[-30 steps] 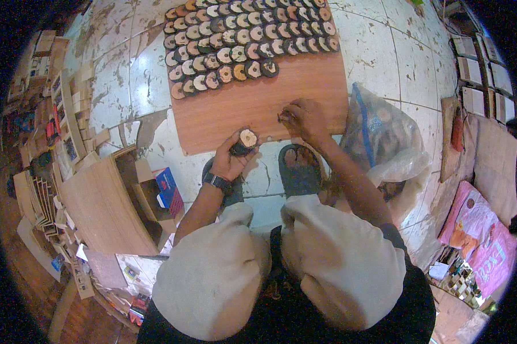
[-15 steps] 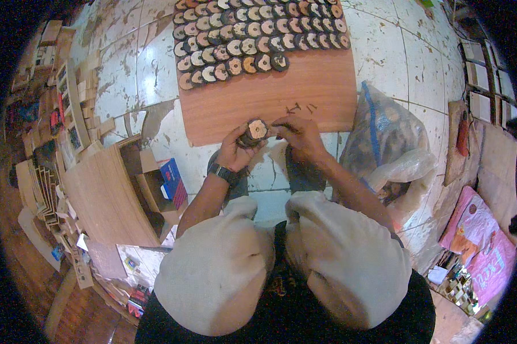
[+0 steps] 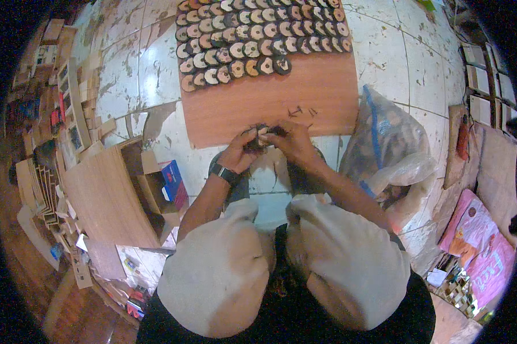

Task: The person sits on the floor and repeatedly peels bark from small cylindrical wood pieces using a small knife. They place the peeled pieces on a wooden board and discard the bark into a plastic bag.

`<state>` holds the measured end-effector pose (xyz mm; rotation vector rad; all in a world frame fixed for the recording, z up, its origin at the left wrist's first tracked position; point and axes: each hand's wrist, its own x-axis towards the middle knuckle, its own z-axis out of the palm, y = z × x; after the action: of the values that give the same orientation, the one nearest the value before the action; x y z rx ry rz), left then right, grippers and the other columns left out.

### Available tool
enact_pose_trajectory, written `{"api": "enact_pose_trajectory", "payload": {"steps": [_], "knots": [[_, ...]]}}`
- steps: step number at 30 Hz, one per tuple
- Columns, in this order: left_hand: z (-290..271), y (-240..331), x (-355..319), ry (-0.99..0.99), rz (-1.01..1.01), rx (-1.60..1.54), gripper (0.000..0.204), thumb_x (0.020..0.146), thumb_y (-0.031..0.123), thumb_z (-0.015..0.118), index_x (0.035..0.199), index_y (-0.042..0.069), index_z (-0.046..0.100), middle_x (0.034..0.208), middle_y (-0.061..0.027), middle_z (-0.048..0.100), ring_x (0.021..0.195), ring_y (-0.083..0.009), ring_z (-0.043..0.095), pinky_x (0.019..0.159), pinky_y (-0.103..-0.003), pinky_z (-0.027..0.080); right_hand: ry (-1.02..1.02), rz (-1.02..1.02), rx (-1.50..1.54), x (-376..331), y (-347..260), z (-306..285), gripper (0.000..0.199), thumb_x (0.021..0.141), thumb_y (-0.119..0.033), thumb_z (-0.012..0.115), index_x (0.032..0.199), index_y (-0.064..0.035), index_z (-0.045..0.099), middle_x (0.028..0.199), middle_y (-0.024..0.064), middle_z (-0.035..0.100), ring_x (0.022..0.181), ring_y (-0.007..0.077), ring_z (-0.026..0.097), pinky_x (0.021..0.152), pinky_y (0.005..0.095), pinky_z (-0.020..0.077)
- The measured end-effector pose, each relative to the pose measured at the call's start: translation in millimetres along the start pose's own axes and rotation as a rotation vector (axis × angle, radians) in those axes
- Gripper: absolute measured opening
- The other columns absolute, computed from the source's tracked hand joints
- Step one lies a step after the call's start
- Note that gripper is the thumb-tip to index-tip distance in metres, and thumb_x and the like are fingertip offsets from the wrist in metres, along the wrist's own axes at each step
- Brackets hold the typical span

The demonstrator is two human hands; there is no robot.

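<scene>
Hands (image 3: 293,143) moved together, dark piece (image 3: 261,127) between, pale top now mostly hidden

Before you, the board (image 3: 227,117) lies on the tiled floor (image 3: 379,46), rows of discs (image 3: 265,47) covering its far part. A few screws (image 3: 295,112) lie nearer you, right of its middle. Your left hand (image 3: 241,150) and right hand (image 3: 294,142) meet at its near edge. The bag (image 3: 385,132) sits just right; the carton (image 3: 150,196) stands left.

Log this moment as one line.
left hand: holding small piece; right hand: fingers at it; board: disc rows, dark bits; plastic bag: right of board
</scene>
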<state>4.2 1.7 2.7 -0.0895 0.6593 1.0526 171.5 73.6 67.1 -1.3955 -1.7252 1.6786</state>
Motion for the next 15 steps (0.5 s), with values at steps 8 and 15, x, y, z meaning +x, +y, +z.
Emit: {"api": "enact_pose_trajectory", "payload": {"steps": [8,15], "knots": [[7,0,0,0.062,0.000,-0.067,0.042,0.090,0.034,0.059,0.119,0.004,0.052,0.114,-0.0108,0.059,0.103,-0.0218,0.058,0.087,-0.040,0.051,-0.014,-0.034,0.117,12,22,-4,0.035,0.076,-0.024,0.075,0.099,-0.0024,0.063,0.086,0.0097,0.065,0.077,0.0215,0.062,0.070,0.0345,0.0505],[6,-4,-5,0.157,0.012,-0.157,0.033,0.093,0.027,0.056,0.113,0.001,0.054,0.109,-0.0150,0.059,0.103,-0.0284,0.058,0.088,-0.041,0.052,0.296,0.149,0.413,87,17,-84,0.030,0.089,-0.022,0.062,0.106,0.0022,0.058,0.096,0.0109,0.064,0.075,0.0175,0.063,0.062,0.0280,0.0532]]}}
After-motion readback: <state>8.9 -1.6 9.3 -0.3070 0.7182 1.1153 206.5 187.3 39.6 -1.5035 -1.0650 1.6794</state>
